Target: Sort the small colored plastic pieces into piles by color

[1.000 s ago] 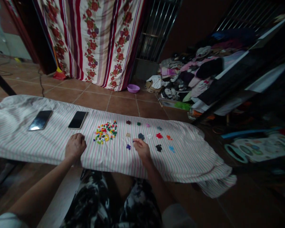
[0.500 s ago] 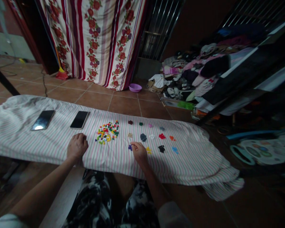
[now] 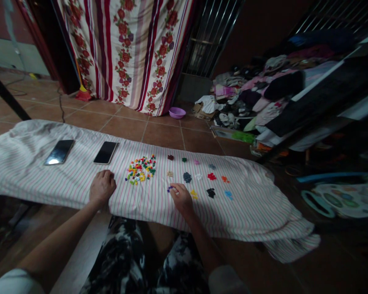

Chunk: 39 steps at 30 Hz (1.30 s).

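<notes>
A: R hand (image 3: 181, 197)?
B: Thumb & fingers drawn together at purple pcs (image 3: 168, 190), L end of front row; can't tell if one's pinched.
A: L hand (image 3: 102, 187)?
B: Fingers curled, resting on striped cloth (image 3: 141, 206); can't tell if anything's under them. Just beyond: black phone (image 3: 106, 153); 2nd phone (image 3: 59, 152) farther L.
A: Mixed pcs (image 3: 141, 169)?
B: Multicol. scatter btwn the hands, a bit farther back.
A: One-col. piles, L to R?
B: Front row, after purple: yellow (image 3: 194, 194), black (image 3: 211, 192), lt. blue (image 3: 228, 195). Mid row: beige (image 3: 169, 174), dk. grey (image 3: 187, 177), white (image 3: 198, 177), red (image 3: 211, 176), orange (image 3: 225, 179). Back row: brown (image 3: 171, 157), green (image 3: 184, 159), pink (image 3: 196, 161), grey-blue (image 3: 212, 166).
A: Bkgd.?
B: Purple bowl (image 3: 177, 113) on tiled floor (image 3: 125, 127), nr. floral curtain (image 3: 138, 53).
</notes>
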Tool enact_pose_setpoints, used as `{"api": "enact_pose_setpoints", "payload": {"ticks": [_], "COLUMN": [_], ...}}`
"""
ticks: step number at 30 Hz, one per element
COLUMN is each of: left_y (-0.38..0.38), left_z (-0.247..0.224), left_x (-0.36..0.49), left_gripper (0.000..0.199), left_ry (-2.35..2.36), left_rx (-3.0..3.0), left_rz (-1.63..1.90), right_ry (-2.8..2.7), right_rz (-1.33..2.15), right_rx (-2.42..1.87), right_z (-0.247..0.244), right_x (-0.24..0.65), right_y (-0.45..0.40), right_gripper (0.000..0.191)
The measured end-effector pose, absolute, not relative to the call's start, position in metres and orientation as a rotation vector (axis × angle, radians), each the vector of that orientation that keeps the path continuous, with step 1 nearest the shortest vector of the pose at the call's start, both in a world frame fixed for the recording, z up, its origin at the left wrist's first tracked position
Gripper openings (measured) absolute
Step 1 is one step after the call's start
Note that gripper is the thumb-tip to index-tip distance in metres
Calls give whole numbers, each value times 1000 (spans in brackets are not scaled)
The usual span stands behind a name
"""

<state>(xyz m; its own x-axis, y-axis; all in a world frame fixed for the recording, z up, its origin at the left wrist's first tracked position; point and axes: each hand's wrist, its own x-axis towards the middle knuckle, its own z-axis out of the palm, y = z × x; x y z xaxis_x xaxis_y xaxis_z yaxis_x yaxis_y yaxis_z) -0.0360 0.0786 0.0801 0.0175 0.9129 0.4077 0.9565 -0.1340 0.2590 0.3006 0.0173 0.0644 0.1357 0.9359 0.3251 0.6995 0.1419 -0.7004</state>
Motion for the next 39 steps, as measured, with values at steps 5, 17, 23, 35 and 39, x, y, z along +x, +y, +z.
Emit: {"api": "enact_pose_setpoints", "payload": {"ticks": [5, 17, 23, 35, 39], "left_y": [79, 79, 78, 80, 79], "left_z": [78, 82, 83, 78, 79], "left_x": [-36, -35, -34, -35, -34], "left_gripper": [15, 15, 14, 14, 14], "left_ry": [-1989, -1990, -1992, -1962, -1973], "left_rx": [-2177, -2198, -2203, -2187, -2184], "left_rz": [-741, -764, -745, -790, -809], "right_ry": [-1606, -1547, -1535, -1903, -2033], "right_rz": [389, 581, 452, 371, 311], "right_rx": [-1594, -1620, -1568, -1459, -1463], "right_z": [66, 72, 78, 102, 102], "right_x": [301, 315, 315, 264, 247], "right_y": [15, 22, 30, 98, 127], "right_gripper": [26, 30, 29, 35, 38]}}
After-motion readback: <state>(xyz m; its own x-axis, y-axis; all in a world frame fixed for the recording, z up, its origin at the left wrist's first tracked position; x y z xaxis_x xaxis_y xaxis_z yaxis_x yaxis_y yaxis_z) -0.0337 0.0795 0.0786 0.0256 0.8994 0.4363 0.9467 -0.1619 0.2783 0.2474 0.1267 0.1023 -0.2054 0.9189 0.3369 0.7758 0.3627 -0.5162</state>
